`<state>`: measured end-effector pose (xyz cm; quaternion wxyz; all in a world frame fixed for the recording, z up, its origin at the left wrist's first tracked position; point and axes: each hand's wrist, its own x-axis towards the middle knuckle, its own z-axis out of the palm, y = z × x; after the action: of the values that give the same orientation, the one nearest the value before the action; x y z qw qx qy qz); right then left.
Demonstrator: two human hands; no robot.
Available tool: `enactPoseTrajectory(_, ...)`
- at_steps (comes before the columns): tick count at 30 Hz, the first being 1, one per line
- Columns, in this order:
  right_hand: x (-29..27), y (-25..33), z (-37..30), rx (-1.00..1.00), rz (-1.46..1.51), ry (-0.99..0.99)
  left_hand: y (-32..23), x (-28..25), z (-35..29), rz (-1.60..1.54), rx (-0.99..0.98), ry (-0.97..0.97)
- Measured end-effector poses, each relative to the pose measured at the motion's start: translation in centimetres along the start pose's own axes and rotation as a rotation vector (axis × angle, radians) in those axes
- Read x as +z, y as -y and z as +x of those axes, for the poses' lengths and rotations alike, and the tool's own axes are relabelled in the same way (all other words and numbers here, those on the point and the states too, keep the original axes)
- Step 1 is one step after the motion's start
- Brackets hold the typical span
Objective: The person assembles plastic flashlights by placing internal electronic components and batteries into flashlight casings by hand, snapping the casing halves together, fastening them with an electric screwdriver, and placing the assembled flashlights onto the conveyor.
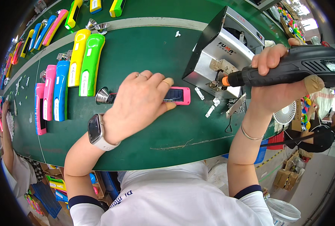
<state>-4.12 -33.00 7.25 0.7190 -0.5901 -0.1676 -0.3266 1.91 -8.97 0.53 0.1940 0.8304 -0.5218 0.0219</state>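
Observation:
My left hand (143,103) is closed over a pink flashlight (186,96) lying on the green table; a dark panel shows at its right end. From its left end a silver reflector cup (102,95) sticks out, with a red wire beside it. In my right hand (276,71) is a black power screwdriver (299,67), held sideways. Its orange tip (225,81) points left and is at the metal bracket on the front of a silver and black box-shaped machine (227,49). Whether a screw sits on the tip is too small to tell.
Several flashlights stand left of my hand, including a green one (92,66), a yellow one (78,58) and a blue one (62,90). Small white plastic parts (210,111) lie below the machine. More flashlights (56,27) line the far strip. Another person's arm (8,132) is at far left.

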Motion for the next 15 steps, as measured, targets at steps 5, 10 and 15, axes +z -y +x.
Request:
enactPoseTrajectory(5,3.2,0.4,-3.7,-0.039,0.162,0.029,-0.1,0.4,-0.3,-0.030,-0.024,0.025)
enactPoseTrajectory(10,4.0,-1.1,-5.6,-0.042,0.118,0.060,0.2,0.6,-0.6,-0.009,-0.030,0.016)
enactPoseTrajectory(15,4.5,-2.0,-6.4,0.063,0.158,0.061,0.1,0.6,-0.3,-0.028,-0.011,-0.002)
